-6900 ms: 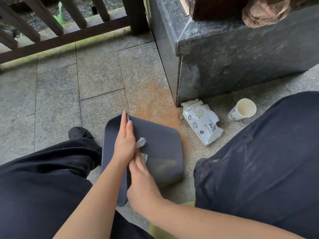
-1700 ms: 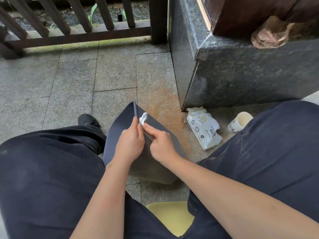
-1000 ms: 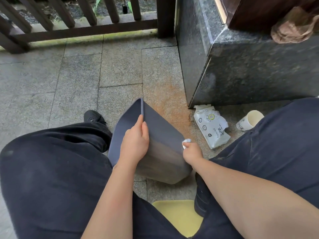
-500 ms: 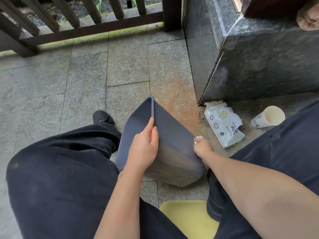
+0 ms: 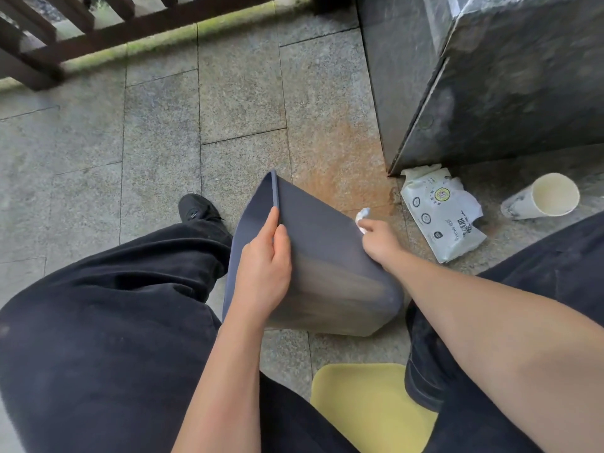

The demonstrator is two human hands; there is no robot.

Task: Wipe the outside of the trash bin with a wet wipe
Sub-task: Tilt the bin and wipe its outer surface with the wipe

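A dark blue-grey trash bin [image 5: 327, 256] lies tipped on the stone floor between my knees, its bottom toward me. My left hand [image 5: 264, 269] grips its upper left corner edge, thumb on the near face. My right hand [image 5: 380, 238] is closed on a bunched white wet wipe [image 5: 362, 215] and presses it against the bin's right edge, near the rim end. The bin's opening faces away and is hidden.
A white pack of wipes [image 5: 441, 214] lies on the floor right of the bin, with a paper cup [image 5: 542, 197] on its side beyond. A dark granite block [image 5: 490, 86] stands at upper right. A wooden railing [image 5: 98, 31] runs along the top. A yellow stool [image 5: 369, 410] sits beneath me.
My right hand with the wipe moved from the bin's top corner to its right edge, and has now slid along that edge away from me. My left hand keeps its hold.
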